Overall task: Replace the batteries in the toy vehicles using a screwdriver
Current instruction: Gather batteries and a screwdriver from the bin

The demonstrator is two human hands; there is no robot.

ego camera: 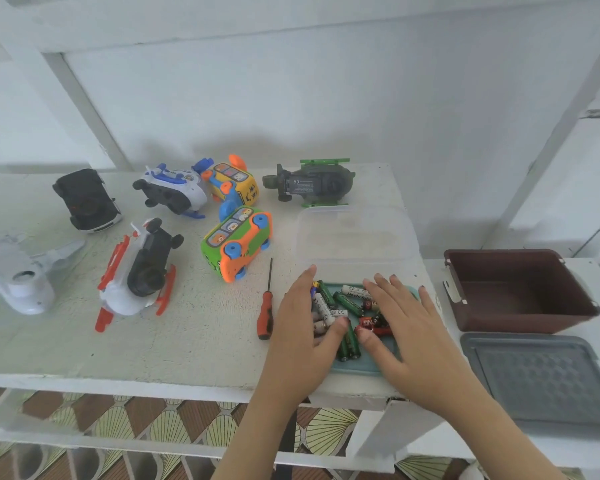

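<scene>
Several batteries [340,303] lie in a pile on a teal lid [352,368] near the table's front edge. My left hand [302,327] rests flat at the pile's left side, thumb touching the batteries. My right hand [406,323] lies flat over the pile's right side, fingers spread. Neither hand holds anything. A red-and-black screwdriver [266,306] lies just left of my left hand. Several toy vehicles lie on their sides or upside down: a green-orange bus [238,242], a yellow bus [234,185], a green helicopter [312,183], a red-white helicopter [139,275] and a black car [85,199].
A clear plastic container [354,237] stands behind the battery lid. To the right sit a brown bin [520,289] and a grey lid [541,379]. A blue-white helicopter [174,188] and a white toy plane [21,275] lie at the back and far left.
</scene>
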